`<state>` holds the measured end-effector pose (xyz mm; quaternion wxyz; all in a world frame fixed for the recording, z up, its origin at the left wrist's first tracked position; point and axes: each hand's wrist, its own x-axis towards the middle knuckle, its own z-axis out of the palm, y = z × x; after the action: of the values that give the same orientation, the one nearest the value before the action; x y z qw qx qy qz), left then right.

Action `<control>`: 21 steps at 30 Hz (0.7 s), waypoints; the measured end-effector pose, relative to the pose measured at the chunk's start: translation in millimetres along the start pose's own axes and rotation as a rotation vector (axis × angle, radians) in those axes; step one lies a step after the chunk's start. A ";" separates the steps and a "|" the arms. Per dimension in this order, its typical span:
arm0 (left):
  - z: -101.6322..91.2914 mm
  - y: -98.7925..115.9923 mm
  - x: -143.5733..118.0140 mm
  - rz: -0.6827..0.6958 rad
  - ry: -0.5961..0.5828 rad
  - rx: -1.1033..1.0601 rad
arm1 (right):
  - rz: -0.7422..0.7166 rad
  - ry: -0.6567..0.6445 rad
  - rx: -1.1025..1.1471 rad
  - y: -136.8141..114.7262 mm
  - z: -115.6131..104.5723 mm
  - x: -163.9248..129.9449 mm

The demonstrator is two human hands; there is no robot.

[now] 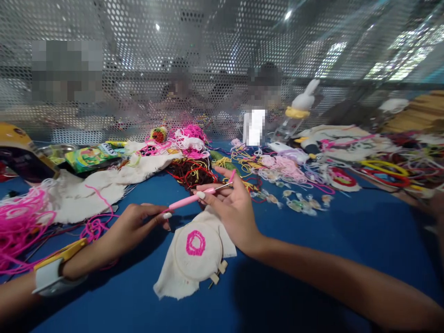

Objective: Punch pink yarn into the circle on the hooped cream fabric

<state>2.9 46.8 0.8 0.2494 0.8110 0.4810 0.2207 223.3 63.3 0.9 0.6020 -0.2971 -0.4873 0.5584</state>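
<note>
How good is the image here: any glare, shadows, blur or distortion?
Head view: light spots glare through the perforated screen; head view: a dark, soft-edged shadow on the blue table, lower centre; head view: smeared, stretched-looking outer edges, with the hooped cloth and pink tool clearer; head view: pixelated background patches.

Your blue table [284, 226] carries a hooped cloth [211, 252] before you. Pink yarn [21, 212] lies left; wrapped candies [295, 205] lie right.
</note>
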 end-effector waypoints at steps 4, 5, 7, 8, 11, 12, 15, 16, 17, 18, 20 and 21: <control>-8.9 -6.4 1.8 0.025 0.040 0.031 | 0.024 0.023 -0.003 -1.7 0.0 2.5; -11.4 -8.1 2.8 0.033 0.047 0.054 | 0.027 0.028 -0.005 -2.5 0.1 3.0; -16.5 -11.7 4.5 0.036 0.052 0.112 | 0.026 0.042 -0.011 -3.7 0.1 4.0; -19.0 -13.5 5.0 0.032 0.058 0.146 | 0.025 0.049 -0.015 -4.2 0.0 4.5; -25.9 -19.3 5.6 0.018 0.083 0.274 | 0.019 0.061 -0.016 -4.6 -0.6 5.9; -28.0 -21.3 5.8 0.015 0.079 0.314 | 0.017 0.061 -0.013 -4.6 -0.8 6.2; -33.7 -26.4 7.3 0.002 0.037 0.385 | 0.015 0.062 -0.003 -4.1 -1.3 6.8; -35.5 -27.6 8.0 -0.004 0.027 0.393 | 0.012 0.064 -0.004 -3.9 -1.4 6.9; -37.4 -28.6 8.8 -0.010 0.018 0.398 | 0.007 0.067 -0.008 -3.8 -1.6 7.1; -39.3 -29.2 9.6 -0.015 0.015 0.403 | 0.002 0.071 -0.013 -3.6 -1.8 7.2; -43.3 -29.7 10.7 -0.023 0.008 0.414 | -0.003 0.076 -0.021 -3.5 -2.2 7.7; -45.2 -29.7 11.0 -0.032 0.005 0.426 | -0.002 0.078 -0.022 -3.6 -2.5 7.9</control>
<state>-39.2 77.6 19.0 0.0747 0.8371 0.5302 0.1119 226.2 70.7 5.3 0.6179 -0.3244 -0.4700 0.5404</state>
